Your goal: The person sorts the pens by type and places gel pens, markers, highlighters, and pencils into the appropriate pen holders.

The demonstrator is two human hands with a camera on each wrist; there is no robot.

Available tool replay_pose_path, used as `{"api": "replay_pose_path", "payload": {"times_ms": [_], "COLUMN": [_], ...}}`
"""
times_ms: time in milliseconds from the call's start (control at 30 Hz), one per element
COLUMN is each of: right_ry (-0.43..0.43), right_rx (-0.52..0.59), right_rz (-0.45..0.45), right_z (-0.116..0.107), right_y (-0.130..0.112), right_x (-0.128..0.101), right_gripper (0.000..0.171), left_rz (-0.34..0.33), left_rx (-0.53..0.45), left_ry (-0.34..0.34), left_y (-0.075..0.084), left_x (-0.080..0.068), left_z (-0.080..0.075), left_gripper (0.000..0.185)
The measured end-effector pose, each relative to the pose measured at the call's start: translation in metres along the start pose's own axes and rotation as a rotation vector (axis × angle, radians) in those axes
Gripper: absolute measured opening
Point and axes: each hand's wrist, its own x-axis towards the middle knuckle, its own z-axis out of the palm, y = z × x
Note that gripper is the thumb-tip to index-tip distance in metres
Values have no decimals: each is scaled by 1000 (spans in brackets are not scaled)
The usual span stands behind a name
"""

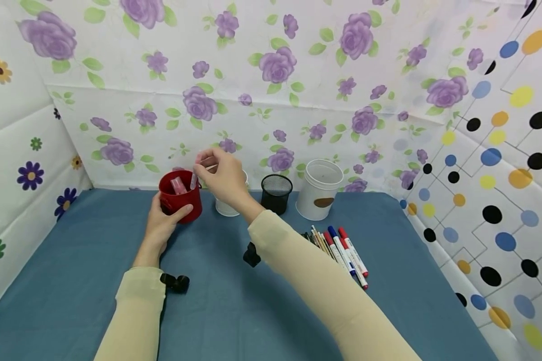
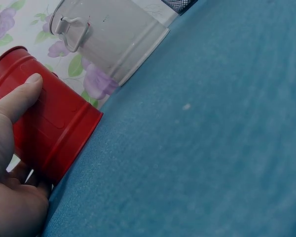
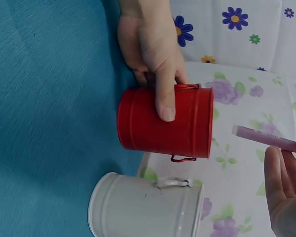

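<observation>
The left hand point(image 1: 162, 223) is wrapped round the small red metal bucket point(image 1: 181, 196), thumb across its front, holding it upright on the blue cloth-covered worktop point(image 1: 235, 311) toward twelve o'clock. The right hand point(image 1: 221, 175) pinches a slim pale pink pen point(image 1: 194, 175) between thumb and fingers point(image 3: 281, 173), its lower end just above the bucket's mouth at about one o'clock from the rim.

To do this well, I judge the pen should go in nearly upright, its tip clear of the rim and of the pink thing already standing inside, while the left hand keeps the light bucket from tipping.

The white metal bucket point(image 3: 143, 207) just beside the red one is mostly hidden behind the right hand in the head view. The right wrist view cuts off the pen's upper end. What the pink thing in the bucket is cannot be made out. The forearm covers part of the heap of markers and pencils point(image 1: 341, 248) at three o'clock.
</observation>
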Motion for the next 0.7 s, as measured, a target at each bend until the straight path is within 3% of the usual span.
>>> {"api": "replay_pose_path", "payload": {"times_ms": [700], "right_ry": [50], "right_rx": [-39], "right_rz": [12], "right_z": [26], "right_y": [5], "right_x": [15], "right_gripper": [11], "left_rz": [0], "left_rx": [-1], "left_ry": [-6], "left_y": [-1], "left_x": [2], "left_z": [-1], "left_gripper": [105]}}
